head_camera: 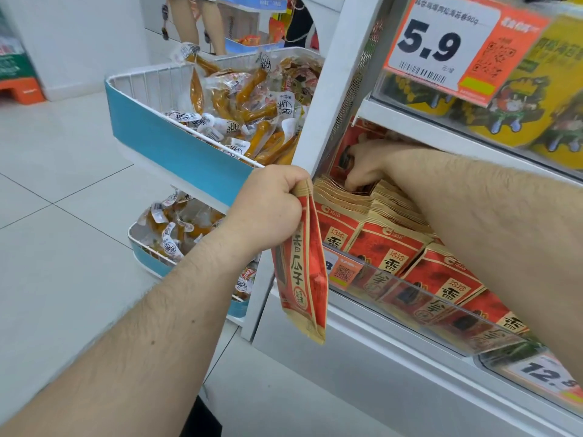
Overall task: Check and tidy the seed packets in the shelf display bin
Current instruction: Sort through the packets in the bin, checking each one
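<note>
My left hand (268, 197) grips a pulled seed packet (304, 269); right hand (366, 165) pinches into the packet row (356, 197) — I part gently, then reseat upright.

right hand (367, 167) fingertips: hidden among seed packets (391, 244)
12. price tag (549, 378): cut off by right edge

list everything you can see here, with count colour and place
held packet: one, red and tan, hanging from the left hand outside the shelf
shelf packets: many, red and tan, upright in rows on the lower shelf
price tag: one, orange and white, upper shelf edge
yellow packs: several, upper shelf
wire baskets: two, white with blue fronts, left of shelf, holding orange snack packs
left hand: grips held packet's top
right hand: reaching among the back packets
</note>
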Demonstrator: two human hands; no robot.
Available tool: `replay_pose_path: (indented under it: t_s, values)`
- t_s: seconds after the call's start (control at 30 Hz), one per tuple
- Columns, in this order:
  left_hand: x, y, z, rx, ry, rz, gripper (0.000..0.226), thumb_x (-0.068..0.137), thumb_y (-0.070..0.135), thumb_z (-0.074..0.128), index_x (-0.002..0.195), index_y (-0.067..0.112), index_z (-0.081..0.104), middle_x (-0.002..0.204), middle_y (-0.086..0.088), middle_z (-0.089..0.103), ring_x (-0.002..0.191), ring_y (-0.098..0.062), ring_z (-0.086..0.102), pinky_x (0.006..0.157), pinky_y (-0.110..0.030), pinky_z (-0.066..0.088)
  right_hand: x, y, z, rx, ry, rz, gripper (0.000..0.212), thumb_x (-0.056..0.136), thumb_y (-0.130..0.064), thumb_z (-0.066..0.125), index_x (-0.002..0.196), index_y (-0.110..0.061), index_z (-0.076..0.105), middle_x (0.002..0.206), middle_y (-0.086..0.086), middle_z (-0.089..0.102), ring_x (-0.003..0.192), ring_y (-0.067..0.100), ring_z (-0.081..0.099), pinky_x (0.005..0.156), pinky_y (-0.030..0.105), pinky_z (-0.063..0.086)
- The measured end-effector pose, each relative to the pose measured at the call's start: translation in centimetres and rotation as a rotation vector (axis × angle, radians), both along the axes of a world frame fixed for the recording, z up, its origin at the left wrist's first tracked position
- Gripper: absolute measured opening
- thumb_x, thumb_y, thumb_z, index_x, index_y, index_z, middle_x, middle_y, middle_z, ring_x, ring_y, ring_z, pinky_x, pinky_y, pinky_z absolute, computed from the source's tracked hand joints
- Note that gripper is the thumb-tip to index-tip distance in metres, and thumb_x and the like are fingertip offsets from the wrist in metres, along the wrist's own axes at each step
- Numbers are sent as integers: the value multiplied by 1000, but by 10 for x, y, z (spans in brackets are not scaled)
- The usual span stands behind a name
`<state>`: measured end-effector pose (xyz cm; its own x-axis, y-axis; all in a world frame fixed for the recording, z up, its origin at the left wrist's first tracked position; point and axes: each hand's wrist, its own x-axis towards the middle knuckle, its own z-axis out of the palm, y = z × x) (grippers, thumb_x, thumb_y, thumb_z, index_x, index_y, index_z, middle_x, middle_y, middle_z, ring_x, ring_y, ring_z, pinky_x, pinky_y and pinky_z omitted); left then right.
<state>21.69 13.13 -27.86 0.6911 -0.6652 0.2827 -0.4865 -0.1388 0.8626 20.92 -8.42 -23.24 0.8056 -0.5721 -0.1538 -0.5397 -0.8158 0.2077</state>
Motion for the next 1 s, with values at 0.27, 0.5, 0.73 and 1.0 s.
replay_pose_path:
  t_s: [0.27,0.5,0.73,1.0]
  values:
    - [-5,-2,4,59,21,31,44,75,-13,40,50,21,52,66,3,57,68,-13,58,54,-24,42,-10,2,0,2,-166,0,34,77,-23,65,110,-15,65,95,8,66,78,23,62,74,36,58]
    - [-7,0,8,61,24,62,42,78,-11,40,51,19,52,66,1,59,71,-16,62,57,-28,49,-20,-2,2,62,-284,-5,37,85,-20,66,121,-14,62,112,8,63,95,25,61,82,34,53]
    - [-11,2,12,84,42,48,42,81,-10,41,54,20,53,67,3,59,68,-12,61,55,-25,45,-24,4,3,90,-311,29,32,88,-21,62,119,-15,62,111,6,60,90,22,55,72,29,44]
    - [-13,6,14,95,44,40,43,80,-10,41,51,21,50,62,5,54,63,-9,56,51,-22,40,-22,9,0,39,-274,11,30,77,-13,72,104,-12,61,87,4,61,74,21,59,57,26,45]
